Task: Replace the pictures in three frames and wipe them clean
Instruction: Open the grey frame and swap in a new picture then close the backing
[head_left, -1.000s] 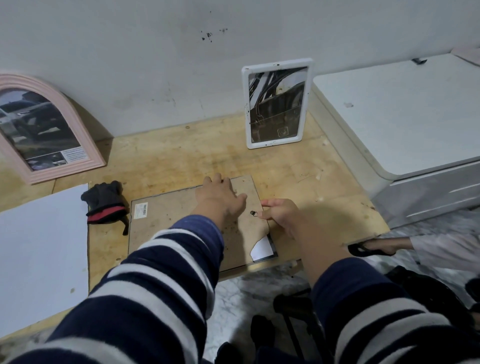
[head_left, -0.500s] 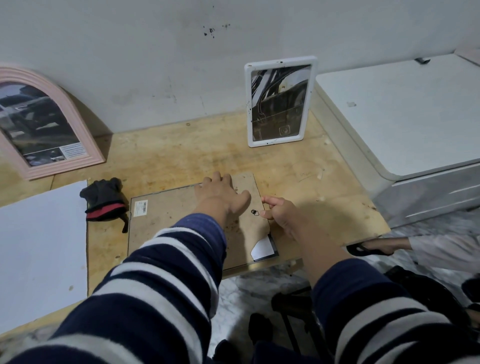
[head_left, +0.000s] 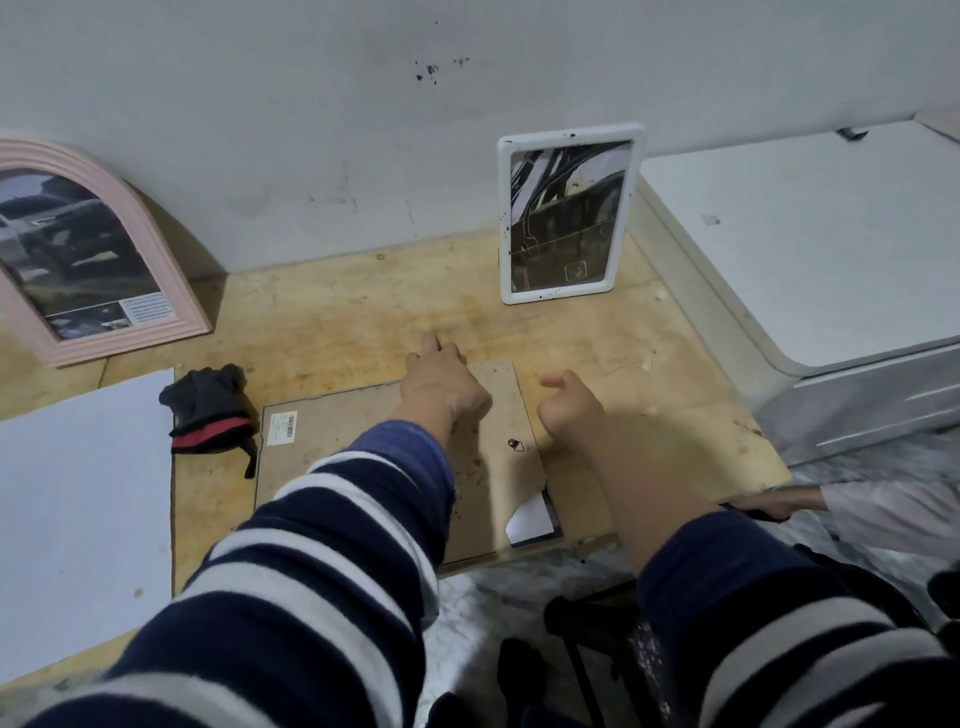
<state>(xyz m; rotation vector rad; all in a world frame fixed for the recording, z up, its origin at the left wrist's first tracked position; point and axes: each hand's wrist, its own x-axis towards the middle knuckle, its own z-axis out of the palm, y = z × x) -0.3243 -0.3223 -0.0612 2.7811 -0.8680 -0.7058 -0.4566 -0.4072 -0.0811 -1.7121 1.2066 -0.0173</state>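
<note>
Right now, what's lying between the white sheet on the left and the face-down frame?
In the head view, a dark glove with a red band lies on the wooden board between the white sheet and the face-down frame.

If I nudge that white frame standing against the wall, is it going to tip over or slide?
The white frame stands upright on its short bottom edge with its top against the wall, so a nudge would probably tip it rather than slide it. The wooden board under it looks rough, so sliding seems unlikely. Its front looks glossy and may be breakable glass.
</note>
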